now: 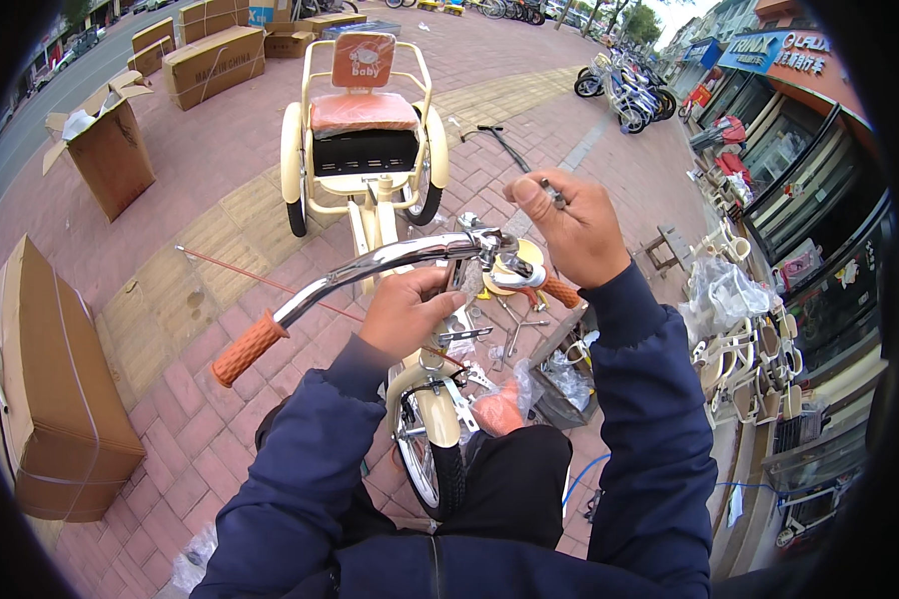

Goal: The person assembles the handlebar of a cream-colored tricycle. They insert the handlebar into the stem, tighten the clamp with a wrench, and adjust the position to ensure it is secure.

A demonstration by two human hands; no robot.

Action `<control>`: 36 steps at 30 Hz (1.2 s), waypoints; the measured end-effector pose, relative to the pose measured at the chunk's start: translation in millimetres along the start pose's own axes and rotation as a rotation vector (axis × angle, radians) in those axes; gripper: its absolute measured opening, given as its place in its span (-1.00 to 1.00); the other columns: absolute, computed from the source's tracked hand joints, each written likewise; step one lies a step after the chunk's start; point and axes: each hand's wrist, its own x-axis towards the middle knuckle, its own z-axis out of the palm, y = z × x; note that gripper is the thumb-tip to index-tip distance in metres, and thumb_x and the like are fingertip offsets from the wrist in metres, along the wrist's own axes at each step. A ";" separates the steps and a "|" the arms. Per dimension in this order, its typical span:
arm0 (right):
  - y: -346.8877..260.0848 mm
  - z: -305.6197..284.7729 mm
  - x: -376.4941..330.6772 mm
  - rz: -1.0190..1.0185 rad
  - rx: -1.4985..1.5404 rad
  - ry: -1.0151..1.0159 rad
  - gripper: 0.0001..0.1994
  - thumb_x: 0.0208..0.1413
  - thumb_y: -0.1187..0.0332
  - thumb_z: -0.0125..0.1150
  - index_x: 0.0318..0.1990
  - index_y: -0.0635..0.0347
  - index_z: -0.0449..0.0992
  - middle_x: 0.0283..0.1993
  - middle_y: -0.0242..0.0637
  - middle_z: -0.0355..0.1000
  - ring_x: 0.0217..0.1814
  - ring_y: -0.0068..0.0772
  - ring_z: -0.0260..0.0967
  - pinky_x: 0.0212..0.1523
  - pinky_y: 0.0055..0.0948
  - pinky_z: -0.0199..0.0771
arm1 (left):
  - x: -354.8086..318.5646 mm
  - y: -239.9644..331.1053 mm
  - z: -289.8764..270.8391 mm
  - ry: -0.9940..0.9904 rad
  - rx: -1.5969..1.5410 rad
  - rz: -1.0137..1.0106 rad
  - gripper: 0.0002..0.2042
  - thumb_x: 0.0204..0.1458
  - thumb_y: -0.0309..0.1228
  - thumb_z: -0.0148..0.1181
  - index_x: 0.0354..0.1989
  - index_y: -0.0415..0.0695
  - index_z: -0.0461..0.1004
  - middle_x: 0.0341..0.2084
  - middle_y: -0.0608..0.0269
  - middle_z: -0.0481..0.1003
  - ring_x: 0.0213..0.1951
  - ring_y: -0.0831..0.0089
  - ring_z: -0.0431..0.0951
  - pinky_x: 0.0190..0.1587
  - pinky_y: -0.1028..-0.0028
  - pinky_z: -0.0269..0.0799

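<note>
A chrome handlebar (380, 261) with orange grips (248, 348) stands above a front wheel (448, 477); just below the handlebar, the person's left hand (407, 311) is closed around a partly hidden metal post (457, 273). Right of the handlebar, the right hand (581, 225) clenches a small metal piece (553, 194). Beyond the handlebar stands a cream tricycle frame (373, 228).

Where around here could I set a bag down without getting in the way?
Bare paving shows between the strapped carton and the left grip, and more between the open carton and the rear seat. It's crowded right of the front wheel, with tools and a box, and farther right, where pale parts are heaped.
</note>
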 end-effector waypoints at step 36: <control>64.0 35.9 -18.5 0.578 1.539 0.166 -0.79 0.41 0.28 0.01 -0.17 0.25 0.43 -0.15 -0.12 0.50 -0.31 -0.46 0.48 -0.34 -0.47 0.58 | -0.2 4.4 -0.8 0.009 0.014 0.004 -0.76 0.21 -0.42 0.25 -0.01 -0.26 0.59 -0.35 0.40 0.56 -0.33 0.69 0.42 -0.22 0.58 0.41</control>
